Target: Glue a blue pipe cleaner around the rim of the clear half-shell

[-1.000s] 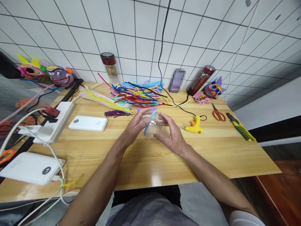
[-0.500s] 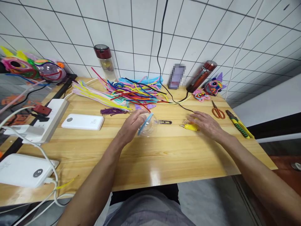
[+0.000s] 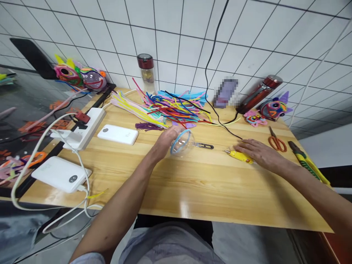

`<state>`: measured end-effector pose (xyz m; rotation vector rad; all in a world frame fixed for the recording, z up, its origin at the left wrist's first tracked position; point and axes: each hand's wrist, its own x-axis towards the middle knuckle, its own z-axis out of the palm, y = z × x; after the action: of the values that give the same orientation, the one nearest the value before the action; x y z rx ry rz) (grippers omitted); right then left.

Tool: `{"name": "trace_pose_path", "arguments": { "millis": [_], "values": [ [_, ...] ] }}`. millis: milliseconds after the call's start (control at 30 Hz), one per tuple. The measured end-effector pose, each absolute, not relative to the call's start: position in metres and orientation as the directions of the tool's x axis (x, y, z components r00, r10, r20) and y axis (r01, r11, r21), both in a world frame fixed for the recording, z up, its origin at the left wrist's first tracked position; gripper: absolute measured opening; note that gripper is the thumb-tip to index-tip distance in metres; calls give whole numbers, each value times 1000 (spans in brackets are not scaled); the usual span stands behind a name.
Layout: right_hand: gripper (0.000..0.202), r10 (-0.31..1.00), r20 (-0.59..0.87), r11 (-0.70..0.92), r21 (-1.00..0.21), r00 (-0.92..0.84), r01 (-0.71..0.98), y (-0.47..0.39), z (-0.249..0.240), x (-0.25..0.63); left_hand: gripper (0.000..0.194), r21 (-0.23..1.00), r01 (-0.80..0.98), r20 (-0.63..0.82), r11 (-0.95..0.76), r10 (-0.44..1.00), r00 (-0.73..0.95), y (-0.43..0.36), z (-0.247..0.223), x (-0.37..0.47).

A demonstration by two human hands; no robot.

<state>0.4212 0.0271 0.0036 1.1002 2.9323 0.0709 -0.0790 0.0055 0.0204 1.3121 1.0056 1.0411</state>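
Observation:
A clear plastic ball (image 3: pixel 189 146) with a light-blue fuzzy band around its left part is held just above or on the wooden table. My left hand (image 3: pixel 165 141) is closed on its left side, the fingertips partly hidden behind it. Right of the ball lie small black thread snips (image 3: pixel 205 146). Farther right a yellow hot glue gun (image 3: pixel 239 156) rests on its side, nozzle to the left. My right hand (image 3: pixel 257 152) lies palm down along the gun's far right side, fingers stretched out; whether it touches the gun I cannot tell.
Pipe cleaners (image 3: pixel 178 104) are heaped near the wall, with a purple tassel (image 3: pixel 150 127) in front. Scissors (image 3: pixel 277 141) and a utility knife (image 3: pixel 306 161) lie right. Power banks (image 3: pixel 118 134) and a power strip (image 3: pixel 92 126) stand left. Bottles (image 3: pixel 147 75) and decorated balls (image 3: pixel 275 109) line the back.
The view has swung left, so everything appears farther right. My right hand covers less of the glue gun, whose yellow body now shows more fully. My left hand stays at the ball.

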Motion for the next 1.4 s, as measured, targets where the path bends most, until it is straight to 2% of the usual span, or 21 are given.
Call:
{"name": "trace_pose_path", "arguments": {
  "millis": [100, 233, 333, 400, 467, 533, 633, 733, 1033, 1400],
  "values": [
    [52, 652, 54, 757, -11, -756, 653, 29, 6, 417, 64, 1000, -13, 11, -9, 975, 221, 6, 21, -78],
    [32, 594, 313, 788, -41, -741, 615, 28, 12, 404, 51, 996, 46, 70, -77, 987, 148, 5, 26, -76],
    [28, 623, 502, 729, -96, -600, 677, 13, 19, 374, 46, 987, 109, 107, -119, 988, 111, 3, 30, -75],
    [33, 687, 539, 661, -186, -487, 727, -2, 25, 341, 46, 982, 134, 119, -134, 987, 111, 1, 31, -74],
    [26, 738, 560, 602, -295, -376, 742, -18, 31, 302, 45, 975, 164, 132, -150, 985, 116, 0, 33, -75],
    [17, 765, 548, 598, -413, -337, 687, -29, 35, 266, 45, 966, 199, 139, -162, 982, 125, 0, 34, -75],
    [18, 813, 456, 581, -598, -362, 552, -38, 41, 228, 45, 955, 247, 132, -166, 980, 147, 0, 37, -76],
    [12, 804, 381, 577, -686, -457, 443, -40, 45, 214, 46, 945, 279, 126, -172, 976, 176, 0, 40, -76],
    [11, 787, 318, 572, -696, -529, 433, -48, 48, 214, 46, 927, 320, 112, -195, 959, 261, -1, 43, -77],
    [11, 805, 255, 535, -702, -535, 470, -52, 49, 218, 49, 913, 346, 120, -214, 954, 274, -3, 45, -75]
  ]
}}
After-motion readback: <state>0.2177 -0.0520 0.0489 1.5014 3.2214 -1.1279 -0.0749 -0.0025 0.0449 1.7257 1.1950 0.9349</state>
